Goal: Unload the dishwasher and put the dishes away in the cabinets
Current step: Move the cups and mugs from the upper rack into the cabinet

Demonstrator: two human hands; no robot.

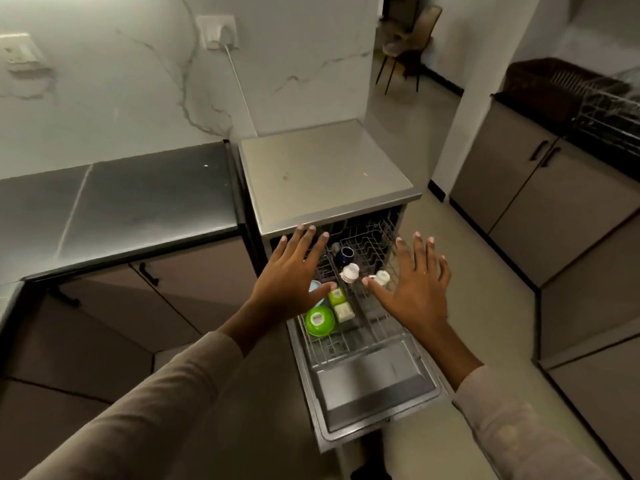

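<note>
Hovering mid-frame: left hand, right hand spread flat | wire rack: round green bowl, glossy navy mug

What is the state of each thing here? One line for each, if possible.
Dishwasher door: open, folded down.
Rack: pulled out, loaded.
Green bowl: in the rack, seems upside down.
Left hand: open, holds nothing.
Right hand: open, holds nothing.
Cabinet doors: shut.
Plug: plugged in.
</note>
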